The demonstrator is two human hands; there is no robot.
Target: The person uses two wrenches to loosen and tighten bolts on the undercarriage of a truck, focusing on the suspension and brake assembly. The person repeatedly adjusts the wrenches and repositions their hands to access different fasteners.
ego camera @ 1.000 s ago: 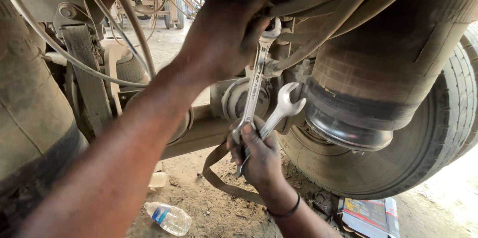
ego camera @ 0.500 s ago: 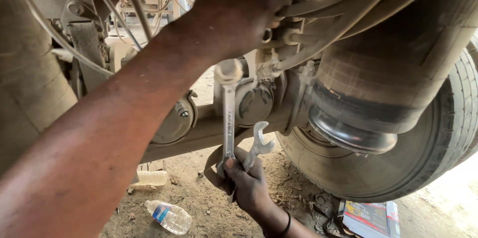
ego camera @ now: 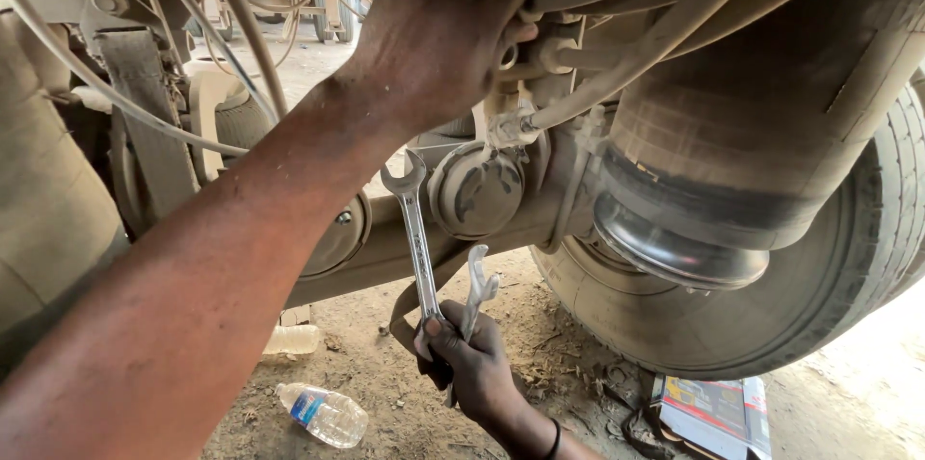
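I am under a dusty truck chassis. My left hand (ego camera: 443, 22) reaches up and grips a hose fitting (ego camera: 515, 84) where several pipes meet beside the axle. My right hand (ego camera: 472, 368) is lower, near the ground, closed around two silver open-end wrenches: a long wrench (ego camera: 414, 234) standing upright and a shorter wrench (ego camera: 477, 291) beside it. The wrench jaws are free, touching nothing.
A large air spring (ego camera: 732, 152) and a big tyre (ego camera: 848, 267) fill the right side. A brake chamber (ego camera: 477, 190) sits on the axle beam. A plastic water bottle (ego camera: 323, 414) and a printed paper (ego camera: 713, 412) lie on the dirt ground. Hoses hang at left.
My right hand has pulled the two wrenches down and away from the fitting, toward the ground. My left hand stays up on the fitting.
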